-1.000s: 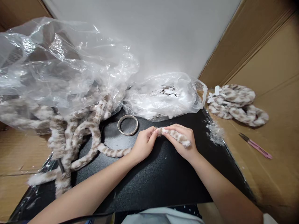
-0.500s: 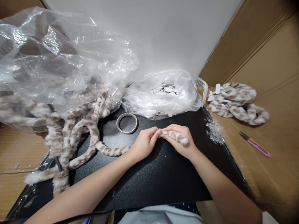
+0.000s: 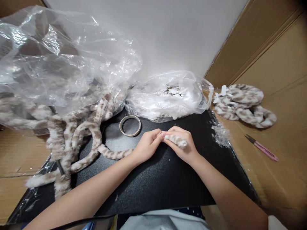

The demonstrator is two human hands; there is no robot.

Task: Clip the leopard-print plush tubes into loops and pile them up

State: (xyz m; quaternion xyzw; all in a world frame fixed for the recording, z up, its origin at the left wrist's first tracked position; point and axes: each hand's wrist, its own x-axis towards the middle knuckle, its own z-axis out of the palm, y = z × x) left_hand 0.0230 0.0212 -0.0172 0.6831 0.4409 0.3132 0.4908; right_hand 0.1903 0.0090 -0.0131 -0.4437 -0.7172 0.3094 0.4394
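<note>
Brown-and-white plush cord [image 3: 176, 141] lies at our fingertips, over the black bench [image 3: 153, 188]. Our left hand [image 3: 147, 145] is nearly closed, thumb and forefinger pinching the cord; our right hand [image 3: 188, 151] is partly curled, thumb and fingers meeting the left at the pinch while the short free end rests across it. We probably grip from both sides because such soft pile needs steadying. A length of cord [image 3: 117, 155] reaches our left wrist, though our hand hides whether it is the same piece.

On our left, the large clear bag [image 3: 69, 72] spills more cords onto the bench, likely for easy reach. The tape roll [image 3: 131, 134] lies flat just beyond our left hand, before the smaller bag [image 3: 163, 107]. To our right, pink-handled snips [image 3: 266, 150] and plush loops [image 3: 249, 95] sit on cardboard [image 3: 283, 188], perhaps apart to spare working room.
</note>
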